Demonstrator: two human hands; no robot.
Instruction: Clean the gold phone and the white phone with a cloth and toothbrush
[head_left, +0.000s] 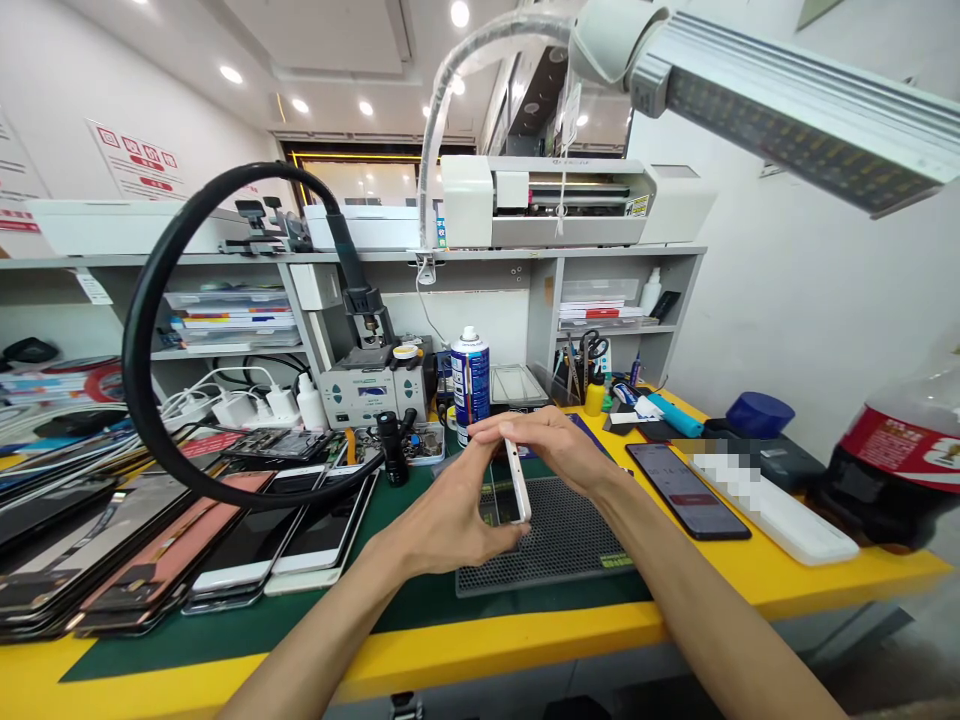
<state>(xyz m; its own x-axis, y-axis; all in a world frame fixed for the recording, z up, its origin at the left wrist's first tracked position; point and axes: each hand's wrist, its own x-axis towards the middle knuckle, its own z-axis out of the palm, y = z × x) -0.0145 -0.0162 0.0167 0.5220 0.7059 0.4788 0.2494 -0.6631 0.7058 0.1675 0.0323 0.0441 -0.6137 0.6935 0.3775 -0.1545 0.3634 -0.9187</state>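
Note:
A white-edged smartphone (517,482) is held tilted on its side above the work mat, its narrow edge toward me and its dark screen facing left. My left hand (454,510) grips it, thumb at the near lower corner and fingers reaching up to the far top end. From the right, my right hand (562,445) arches over with its fingertips pressed on the phone's upper end. Part of the phone's back is hidden by that hand. Beneath both hands lies a grey perforated mat (555,545).
Stacks of phones and screens (247,530) fill the left. Behind stand a spray can (470,385), a soldering station (375,393) and a looping black hose (135,350). On the right lie a lit phone (688,490), a white slab (795,525) and a cola bottle (892,460). A lamp (795,110) hangs overhead.

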